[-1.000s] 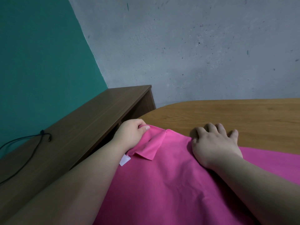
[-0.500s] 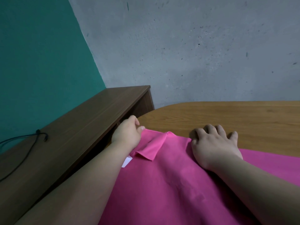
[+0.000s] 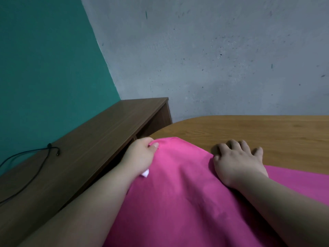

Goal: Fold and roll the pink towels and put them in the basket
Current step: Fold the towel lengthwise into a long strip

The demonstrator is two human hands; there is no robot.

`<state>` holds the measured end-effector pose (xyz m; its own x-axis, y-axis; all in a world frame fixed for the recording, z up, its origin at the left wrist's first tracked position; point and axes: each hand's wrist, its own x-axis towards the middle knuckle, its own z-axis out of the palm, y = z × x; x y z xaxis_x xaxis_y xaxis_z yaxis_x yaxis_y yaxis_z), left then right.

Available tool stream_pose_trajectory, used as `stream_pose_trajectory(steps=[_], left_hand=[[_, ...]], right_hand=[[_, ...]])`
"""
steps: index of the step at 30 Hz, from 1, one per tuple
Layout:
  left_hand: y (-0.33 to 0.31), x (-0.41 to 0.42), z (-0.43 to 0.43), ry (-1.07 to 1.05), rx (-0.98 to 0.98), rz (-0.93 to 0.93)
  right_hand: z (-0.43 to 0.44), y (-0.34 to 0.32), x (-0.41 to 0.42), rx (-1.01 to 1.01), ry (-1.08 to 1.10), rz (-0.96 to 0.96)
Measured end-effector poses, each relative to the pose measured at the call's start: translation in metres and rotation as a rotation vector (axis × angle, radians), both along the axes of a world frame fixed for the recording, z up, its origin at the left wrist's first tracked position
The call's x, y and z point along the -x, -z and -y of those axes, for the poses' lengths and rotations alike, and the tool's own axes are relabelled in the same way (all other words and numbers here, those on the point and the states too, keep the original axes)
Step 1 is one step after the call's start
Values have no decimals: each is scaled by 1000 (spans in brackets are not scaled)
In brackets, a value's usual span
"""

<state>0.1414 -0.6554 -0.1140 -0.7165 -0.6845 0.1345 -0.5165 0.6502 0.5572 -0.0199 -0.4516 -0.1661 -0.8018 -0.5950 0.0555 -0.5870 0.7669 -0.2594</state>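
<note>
Lower centre, the left hand (image 3: 140,155) is pinching a corner of the pink towel (image 3: 178,189) on the table (image 3: 258,131); the right hand (image 3: 238,163) is pressing it, fingers flat. The frame's bottom edge is cutting the towel off.

A plain indoor room, probably a spare room in a home or a small office; the narrow view does not settle which. A bare grey wall (image 3: 213,59), speckled and unpainted, meets a teal painted wall (image 3: 44,68) in a corner. Below stand a light wooden counter (image 3: 249,129) with a rounded edge and a darker laminate side cabinet (image 3: 99,139), a black cable (image 3: 49,146) lying loose on its top.
</note>
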Motion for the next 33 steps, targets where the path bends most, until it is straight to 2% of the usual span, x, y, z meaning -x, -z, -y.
stream_pose_trajectory(steps=[3,5,8,11,18,20,25,28,33], left_hand=[[2,22,15,-123,-53,83],[12,32,16,-202,-50,208],[29,34,10,-325,125,336],[32,36,6,-354,189,329],[30,25,4,-242,123,223],[31,19,5,-210,140,200],[35,17,6,-133,193,202],[37,17,8,-125,161,162],[34,16,8,-136,78,114]], right_hand=[[0,0,0,-8,-2,5],[0,0,1,-8,-4,4],[-1,0,2,-10,-19,4],[-2,0,4,-16,-27,14],[13,-19,-3,-148,30,57],[33,-27,-9,-173,-50,27],[106,-25,-14,66,-324,131],[135,-20,-12,161,-342,157],[143,-6,-8,181,-335,62]])
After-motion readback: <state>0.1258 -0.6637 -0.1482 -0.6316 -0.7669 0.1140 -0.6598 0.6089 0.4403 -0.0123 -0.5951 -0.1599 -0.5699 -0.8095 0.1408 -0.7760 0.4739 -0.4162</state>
